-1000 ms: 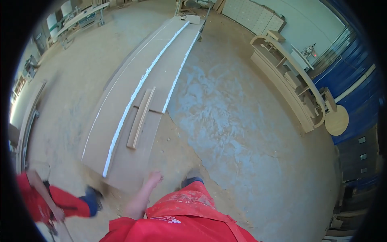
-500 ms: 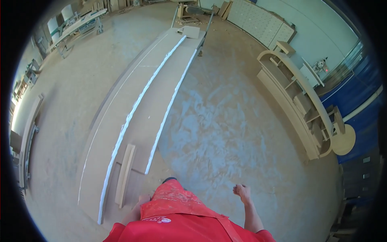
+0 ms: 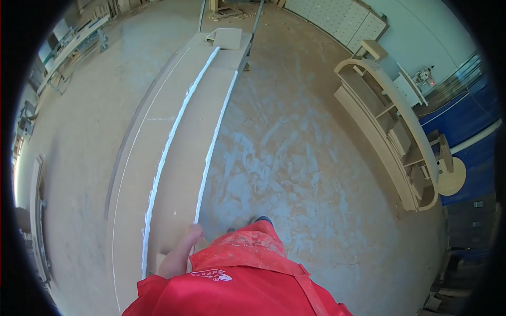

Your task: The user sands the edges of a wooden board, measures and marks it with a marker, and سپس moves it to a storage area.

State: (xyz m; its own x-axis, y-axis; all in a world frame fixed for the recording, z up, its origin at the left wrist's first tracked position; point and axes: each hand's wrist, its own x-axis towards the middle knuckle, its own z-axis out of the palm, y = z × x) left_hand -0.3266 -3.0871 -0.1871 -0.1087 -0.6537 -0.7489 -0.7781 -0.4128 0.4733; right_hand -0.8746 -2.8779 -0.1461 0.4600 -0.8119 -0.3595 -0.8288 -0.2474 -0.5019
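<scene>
My left hand [image 3: 194, 231] is over the right edge of a long tan board [image 3: 184, 158]. It is seen from above beside the near end of a white bead; its fingers are too hidden to tell how they are held. Two wavy white beads, like glue, run lengthwise: a longer one [image 3: 168, 145] down the middle and another one [image 3: 215, 138] along the right edge. Only a bit of a short wooden piece [image 3: 160, 258] shows beside my left forearm. On the board's far end sits a small boxy tan piece [image 3: 228, 38]. My right hand is out of view.
To the right on the floor [image 3: 295, 158] stands a curved wooden shelf unit [image 3: 387, 108] with a round panel [image 3: 452, 176]. White drilled panels [image 3: 337, 21] lean at the back wall. A long bench [image 3: 74, 50] and a narrow board [image 3: 37, 210] are on the left.
I have moved forward along the board, and its near pieces have slid toward my body. My left hand has swung forward over the edge. My right hand has gone out of view.
</scene>
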